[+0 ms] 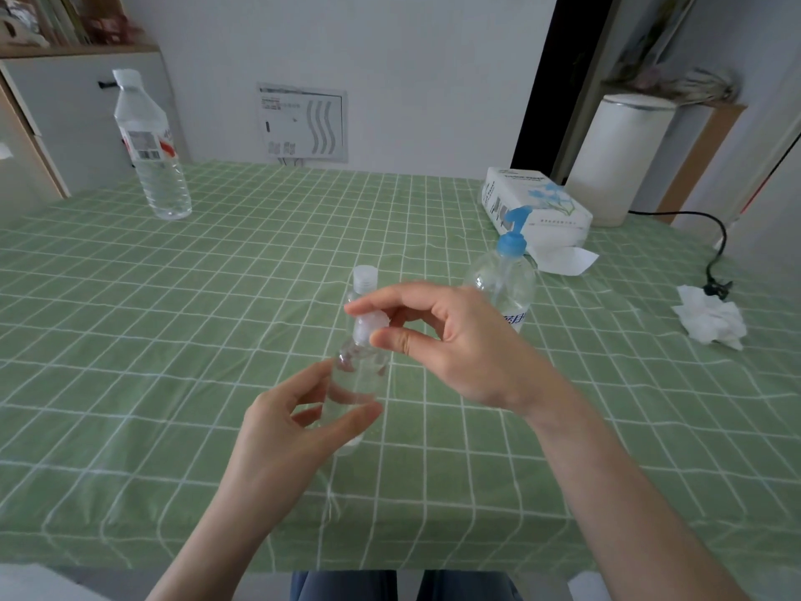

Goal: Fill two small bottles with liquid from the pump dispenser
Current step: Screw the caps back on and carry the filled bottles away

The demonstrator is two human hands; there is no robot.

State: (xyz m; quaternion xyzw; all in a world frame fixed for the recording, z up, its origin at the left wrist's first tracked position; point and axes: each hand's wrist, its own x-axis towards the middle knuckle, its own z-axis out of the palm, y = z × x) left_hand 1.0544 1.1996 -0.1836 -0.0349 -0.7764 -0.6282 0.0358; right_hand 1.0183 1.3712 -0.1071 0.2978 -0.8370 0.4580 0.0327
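Observation:
My left hand [286, 431] grips a small clear bottle [357, 375] by its lower body, holding it upright above the table. My right hand [450, 340] pinches the bottle's white cap [368, 325] between thumb and fingers. A second small clear bottle [363, 277] with a white cap stands just behind, mostly hidden by the held one. The pump dispenser [505, 275], clear with a blue pump head, stands to the right behind my right hand.
A green checked tablecloth [216, 318] covers the table. A large water bottle [149, 145] stands at the back left. A tissue pack [535, 210] and a white cylinder [620, 158] sit at the back right. A crumpled tissue [711, 318] and a black cable [717, 253] lie at the right.

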